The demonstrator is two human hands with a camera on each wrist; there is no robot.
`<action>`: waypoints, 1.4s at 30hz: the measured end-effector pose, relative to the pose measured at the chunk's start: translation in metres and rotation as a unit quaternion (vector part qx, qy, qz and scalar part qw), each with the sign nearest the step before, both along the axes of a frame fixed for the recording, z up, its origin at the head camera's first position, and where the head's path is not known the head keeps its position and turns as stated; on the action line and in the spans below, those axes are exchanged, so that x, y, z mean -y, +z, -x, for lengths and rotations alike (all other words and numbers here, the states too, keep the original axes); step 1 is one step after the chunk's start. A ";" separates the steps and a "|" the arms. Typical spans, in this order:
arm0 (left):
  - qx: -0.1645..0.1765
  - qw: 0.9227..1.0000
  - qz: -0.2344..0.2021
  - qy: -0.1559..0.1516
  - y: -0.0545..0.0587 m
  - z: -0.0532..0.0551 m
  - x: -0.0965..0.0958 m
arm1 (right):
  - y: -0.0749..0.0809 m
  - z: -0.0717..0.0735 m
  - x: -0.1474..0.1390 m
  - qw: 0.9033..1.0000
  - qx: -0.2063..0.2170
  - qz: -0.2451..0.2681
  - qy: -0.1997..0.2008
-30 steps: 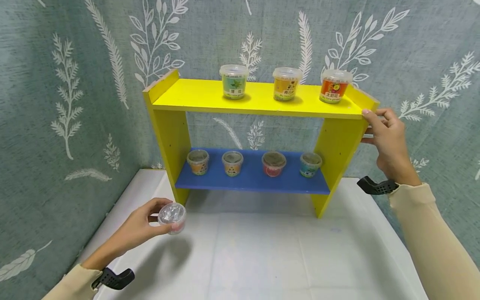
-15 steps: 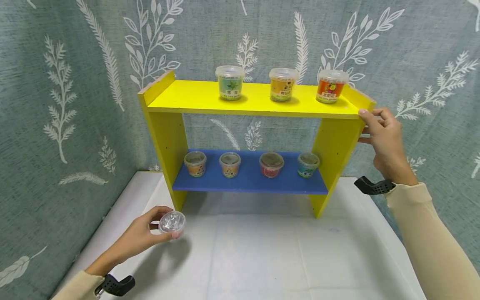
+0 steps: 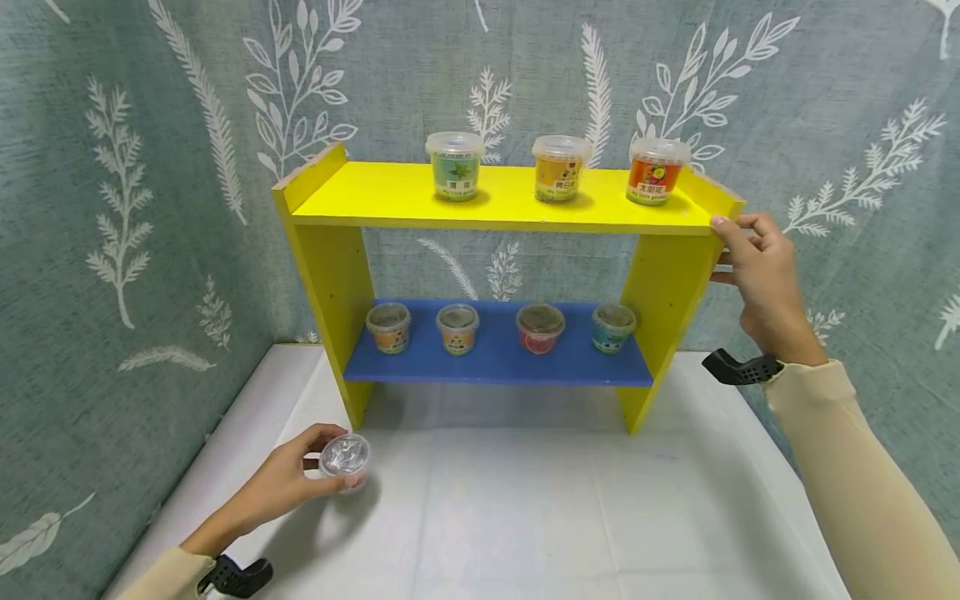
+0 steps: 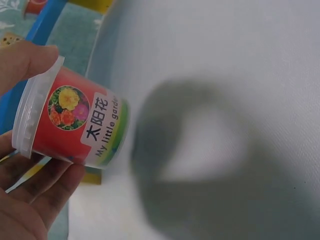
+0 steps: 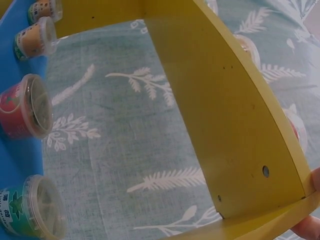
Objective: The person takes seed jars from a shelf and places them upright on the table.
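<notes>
My left hand (image 3: 281,479) pinches a small clear-lidded seed cup (image 3: 347,455) near its lid, low over the white table by the shelf's front left leg. Its red label with flower pictures faces the left wrist view, where the thumb (image 4: 30,62) lies across the lid rim and fingers support the other side. My right hand (image 3: 768,283) grips the upper right corner of a yellow-and-blue shelf (image 3: 375,192), thumb on the front edge and fingers around the outer side. Only bits of that hand show in the right wrist view.
On the yellow top board stand a green cup (image 3: 456,171), a yellow cup (image 3: 558,173) and an orange-red cup (image 3: 654,177). Several more lidded cups line the blue lower board (image 3: 495,367). Leaf-patterned grey-green cloth (image 3: 187,250) hangs behind and to the left.
My left hand has come down towards the table with the cup. My right hand keeps its grip on the shelf corner, and the head view has shifted slightly.
</notes>
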State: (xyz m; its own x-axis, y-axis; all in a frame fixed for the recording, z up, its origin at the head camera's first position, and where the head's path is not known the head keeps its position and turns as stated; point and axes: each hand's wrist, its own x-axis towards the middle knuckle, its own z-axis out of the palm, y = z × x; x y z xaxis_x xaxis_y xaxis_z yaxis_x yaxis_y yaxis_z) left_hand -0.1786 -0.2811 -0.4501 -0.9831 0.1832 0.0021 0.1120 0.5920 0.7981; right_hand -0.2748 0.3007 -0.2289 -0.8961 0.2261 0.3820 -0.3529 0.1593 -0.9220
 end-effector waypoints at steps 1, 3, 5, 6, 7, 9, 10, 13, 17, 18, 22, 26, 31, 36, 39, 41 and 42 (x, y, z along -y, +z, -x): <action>0.001 1.000 -0.001 0.001 -0.001 0.000 0.000 | 0.000 0.000 0.000 1.000 0.000 -0.001 0.001; -0.002 1.000 -0.004 -0.002 -0.002 0.000 0.001 | 0.001 0.000 0.000 1.000 0.002 -0.005 0.001; -0.008 1.000 -0.005 -0.006 -0.004 0.001 0.001 | 0.000 0.000 0.000 1.000 0.002 -0.005 0.000; -0.009 1.000 -0.006 -0.006 -0.005 0.001 0.001 | 0.000 0.000 0.000 1.000 0.002 -0.007 -0.001; -0.009 1.000 -0.006 -0.007 -0.006 0.001 0.001 | 0.000 0.000 0.000 1.000 0.002 -0.011 -0.004; -0.007 1.000 -0.004 -0.005 -0.008 0.002 0.001 | 0.000 0.000 0.000 1.000 0.001 -0.013 -0.006; -0.002 1.000 -0.004 -0.003 -0.008 0.002 0.001 | 0.000 0.000 0.001 1.000 0.000 -0.017 -0.008; 0.003 1.000 0.002 -0.004 -0.011 0.001 0.002 | -0.001 0.000 0.002 0.999 0.001 -0.032 -0.015; -0.001 1.000 0.007 -0.011 -0.014 0.000 0.002 | -0.003 0.000 0.001 0.999 0.006 -0.043 -0.017; -0.004 1.000 0.008 -0.012 -0.014 0.000 0.002 | -0.003 0.000 0.001 0.999 0.006 -0.044 -0.016; -0.011 1.000 0.012 -0.017 -0.015 0.001 0.001 | -0.002 0.001 -0.001 0.999 0.001 -0.038 -0.010; -0.019 0.999 0.030 -0.021 -0.017 0.003 0.000 | -0.001 0.002 -0.001 0.999 -0.002 -0.036 -0.006; -0.017 0.999 0.030 -0.019 -0.020 0.003 0.002 | 0.000 0.003 0.000 0.999 -0.003 -0.039 -0.005; 0.003 1.000 0.008 -0.017 -0.022 0.001 0.006 | -0.002 0.004 0.000 0.998 -0.001 -0.063 -0.014; 0.008 1.000 0.004 -0.020 -0.022 0.001 0.008 | -0.003 0.004 -0.001 0.998 -0.004 -0.063 -0.015; 0.013 1.000 0.000 -0.025 -0.022 0.002 0.010 | -0.003 0.004 -0.002 0.998 -0.005 -0.060 -0.014; 0.017 0.999 -0.003 -0.029 -0.022 0.002 0.011 | -0.003 0.004 -0.002 0.998 -0.006 -0.055 -0.012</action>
State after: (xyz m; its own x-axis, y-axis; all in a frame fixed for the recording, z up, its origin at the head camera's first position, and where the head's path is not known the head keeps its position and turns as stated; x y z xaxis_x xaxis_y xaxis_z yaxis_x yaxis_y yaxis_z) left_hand -0.1807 -0.2918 -0.4717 -0.9703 0.2401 -0.0297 0.1189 0.5799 0.8059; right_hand -0.2787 0.3025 -0.2316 -0.8860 0.2033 0.4167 -0.3590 0.2679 -0.8941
